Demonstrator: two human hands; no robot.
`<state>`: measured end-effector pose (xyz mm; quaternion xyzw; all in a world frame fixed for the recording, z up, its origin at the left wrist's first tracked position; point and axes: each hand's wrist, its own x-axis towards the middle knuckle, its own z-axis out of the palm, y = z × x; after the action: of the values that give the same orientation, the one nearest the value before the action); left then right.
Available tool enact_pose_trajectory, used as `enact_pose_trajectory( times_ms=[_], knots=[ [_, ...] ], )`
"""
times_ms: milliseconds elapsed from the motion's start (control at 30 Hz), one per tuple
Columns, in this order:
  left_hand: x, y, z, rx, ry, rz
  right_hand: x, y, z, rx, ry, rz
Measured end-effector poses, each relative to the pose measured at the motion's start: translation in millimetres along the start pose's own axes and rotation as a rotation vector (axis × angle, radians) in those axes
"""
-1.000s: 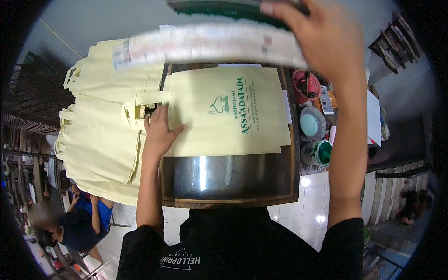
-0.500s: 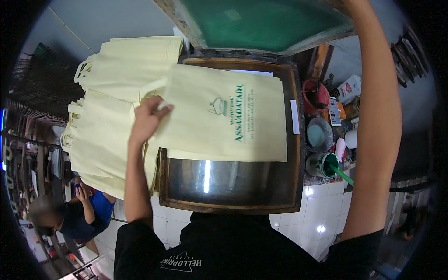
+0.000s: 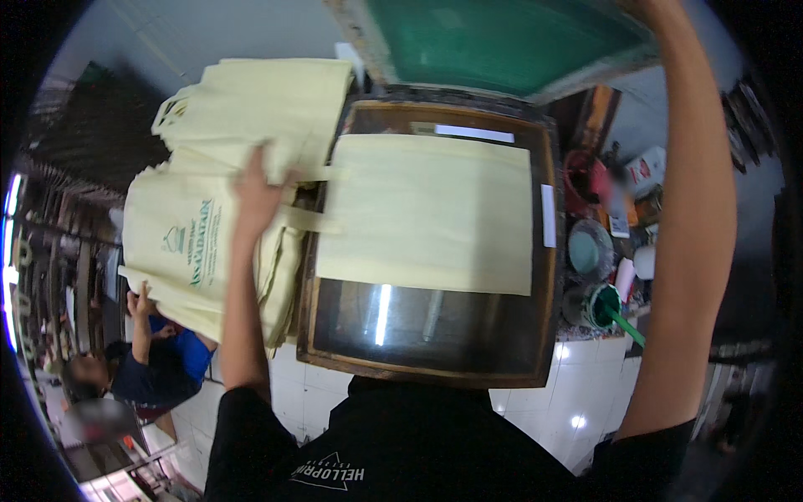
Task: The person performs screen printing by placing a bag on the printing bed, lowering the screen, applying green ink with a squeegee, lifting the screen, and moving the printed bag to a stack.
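My left hand [image 3: 258, 191], blurred, hovers with fingers apart over the cream tote bags beside the table. A cream tote bag [image 3: 435, 209], plain side up, lies flat on the glass-topped printing table, its handles pointing left toward that hand. Left of the hand, a tote bag with a green print [image 3: 180, 238] rests on the nearer pile. At the top edge, my right hand [image 3: 648, 7] grips the corner of the raised screen-printing frame [image 3: 502, 46] with green mesh; its fingers are largely cut off by the picture's edge.
Another pile of tote bags [image 3: 268, 92] sits at the far left. Beside the glass table [image 3: 418, 335], on the right, stand a pot of green ink [image 3: 598, 305] with a green-handled tool, a grey bowl [image 3: 590, 251] and a red container [image 3: 581, 180]. A co-worker's hand [image 3: 140, 308] touches the near pile's lower edge.
The printed tote bag has gone from the glass table to the left pile, and my left hand has let go. A plain bag now shows on the table. The co-worker's hand has reached the pile.
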<state>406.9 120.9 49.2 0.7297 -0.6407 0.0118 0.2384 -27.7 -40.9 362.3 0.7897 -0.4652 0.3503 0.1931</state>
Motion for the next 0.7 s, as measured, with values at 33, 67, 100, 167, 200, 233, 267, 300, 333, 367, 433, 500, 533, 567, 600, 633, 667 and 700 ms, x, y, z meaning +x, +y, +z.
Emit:
enact_pose_trajectory(
  times_ms=[33,67,100,167,200,233,267,300,333,367,433,500,533,567,600,633,667,700],
  knots=[
    [-1,51,41,-0.17,-0.094,0.024,2,2,2,0.006,0.046,-0.041],
    [-2,102,75,-0.236,-0.165,0.117,4,5,2,0.015,0.094,-0.085],
    [-4,152,104,-0.208,-0.231,0.222,7,7,2,-0.016,0.074,-0.102],
    [0,236,145,-0.25,-0.465,0.277,9,11,2,-0.068,0.025,-0.137],
    [3,268,159,-0.268,-0.527,0.312,9,12,1,-0.038,0.002,-0.116],
    [5,292,169,-0.189,-0.521,0.294,8,14,-1,-0.007,-0.023,-0.097],
    [7,312,178,-0.11,-0.525,0.274,6,14,-2,0.025,-0.049,-0.075],
    [8,324,186,-0.036,-0.543,0.255,5,14,-3,0.011,-0.052,-0.092],
    [10,331,192,-0.028,-0.565,0.253,3,13,-5,-0.001,-0.055,-0.109],
    [12,336,198,-0.025,-0.6,0.251,2,12,-5,-0.012,-0.057,-0.126],
    [13,343,209,0.0,-0.642,0.241,0,10,-6,0.009,-0.037,-0.107],
    [15,348,216,0.02,-0.624,0.231,-1,8,-7,0.03,-0.037,-0.09],
    [15,350,218,0.024,-0.63,0.22,-1,8,-7,0.039,-0.048,-0.081],
    [15,353,218,0.019,-0.621,0.219,-1,9,-6,0.047,-0.056,-0.074],
    [16,354,217,0.009,-0.622,0.217,-1,9,-6,0.061,-0.055,-0.075],
    [16,356,215,0.003,-0.648,0.205,0,11,-5,0.077,-0.054,-0.077],
    [16,357,212,0.003,-0.624,0.187,-1,13,-5,0.092,-0.05,-0.077],
    [15,360,210,0.008,-0.624,0.161,1,14,-4,0.082,-0.039,-0.091]
  ],
)
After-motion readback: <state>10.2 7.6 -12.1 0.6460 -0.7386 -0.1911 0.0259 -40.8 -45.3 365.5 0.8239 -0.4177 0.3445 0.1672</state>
